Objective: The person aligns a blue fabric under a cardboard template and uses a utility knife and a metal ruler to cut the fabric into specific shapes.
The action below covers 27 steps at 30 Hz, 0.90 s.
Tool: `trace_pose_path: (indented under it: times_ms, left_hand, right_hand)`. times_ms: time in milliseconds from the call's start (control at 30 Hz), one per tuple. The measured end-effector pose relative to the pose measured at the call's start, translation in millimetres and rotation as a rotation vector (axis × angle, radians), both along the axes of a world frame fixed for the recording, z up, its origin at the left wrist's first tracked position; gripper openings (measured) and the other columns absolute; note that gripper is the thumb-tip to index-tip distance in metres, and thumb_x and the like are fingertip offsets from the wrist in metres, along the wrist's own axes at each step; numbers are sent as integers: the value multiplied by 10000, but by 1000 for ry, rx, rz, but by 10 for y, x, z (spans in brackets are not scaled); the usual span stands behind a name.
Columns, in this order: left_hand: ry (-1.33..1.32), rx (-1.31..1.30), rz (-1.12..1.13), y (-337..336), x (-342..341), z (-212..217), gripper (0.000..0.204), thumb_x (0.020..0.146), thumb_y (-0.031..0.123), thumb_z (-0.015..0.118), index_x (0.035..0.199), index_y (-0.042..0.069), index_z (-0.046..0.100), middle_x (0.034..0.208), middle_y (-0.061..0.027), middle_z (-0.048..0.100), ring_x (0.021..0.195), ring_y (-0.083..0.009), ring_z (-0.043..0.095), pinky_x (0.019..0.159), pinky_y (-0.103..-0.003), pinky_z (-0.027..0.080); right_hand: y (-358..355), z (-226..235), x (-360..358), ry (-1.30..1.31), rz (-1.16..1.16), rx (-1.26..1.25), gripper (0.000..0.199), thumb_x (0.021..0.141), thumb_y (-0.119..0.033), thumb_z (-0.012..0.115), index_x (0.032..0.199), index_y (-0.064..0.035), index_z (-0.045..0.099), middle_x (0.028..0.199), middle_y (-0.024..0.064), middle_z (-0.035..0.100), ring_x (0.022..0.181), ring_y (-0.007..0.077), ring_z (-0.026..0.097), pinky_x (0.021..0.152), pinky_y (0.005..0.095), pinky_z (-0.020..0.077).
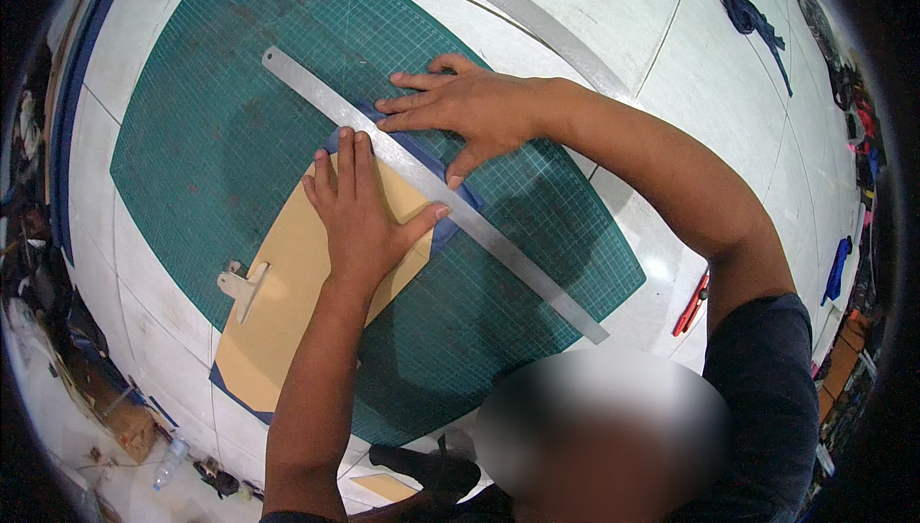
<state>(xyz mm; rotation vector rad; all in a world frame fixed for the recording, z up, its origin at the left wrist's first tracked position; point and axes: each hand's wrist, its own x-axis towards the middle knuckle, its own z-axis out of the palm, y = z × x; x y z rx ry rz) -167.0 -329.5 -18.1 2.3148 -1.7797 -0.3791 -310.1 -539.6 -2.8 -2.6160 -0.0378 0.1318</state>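
A steel ruler (527, 274) lies diagonally across a green cutting mat (201, 130). Below it is a tan card pattern piece (278, 331) on dark blue material (445, 236), which shows past the card's edges and on the ruler's far side. My left hand (359, 212) rests on the card with fingers spread, fingertips and thumb at the ruler's near edge. On the other side, my right hand (474, 106) reaches over with fingers stretched out, its tips on the blue material along the ruler. A pale clip (244, 288) grips the card's left edge.
Beyond the mat, a longer metal ruler (527, 11) lies on the white tiled floor (661, 130). A red cutter (692, 305) is beside my right upper arm. Dark blue cord (757, 30) lies at the far right, a plastic bottle (171, 461) at lower left.
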Motion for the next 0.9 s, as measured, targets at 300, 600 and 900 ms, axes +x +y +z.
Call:
trace_pose_path:
  times_ms: [300, 600, 900]
  left_hand:
    - [8, -3, -23, -31, 8, 9, 1265, 640, 727, 796, 1515, -44, 305, 1590, -276, 271, 1460, -548, 197, 1170, -673, 96]
    - [-64, 61, -2, -110, -20, 290, 1220, 649, 651, 828, 1506, -44, 309, 1567, -268, 311, 1457, -488, 269, 1175, -613, 220]
    - [-2, 285, 64, -274, -131, 606, 1247, 654, 579, 859, 1536, -47, 238, 1599, -264, 267, 1490, -426, 266, 1152, -515, 345]
  right_hand:
    - [25, 34, -78, -33, -139, 58, 1046, 637, -406, 901, 1515, -136, 399, 1566, 141, 434, 1475, 379, 348, 1160, 522, 268]
    - [1023, 309, -1038, -214, -689, 198, 552, 772, -143, 841, 1258, -64, 591, 1198, 171, 604, 1133, 337, 587, 947, 438, 487]
    - [2350, 155, -3496, 193, -1777, -199, 557, 888, -261, 787, 1259, 47, 509, 1211, 228, 486, 1125, 356, 499, 986, 433, 423]
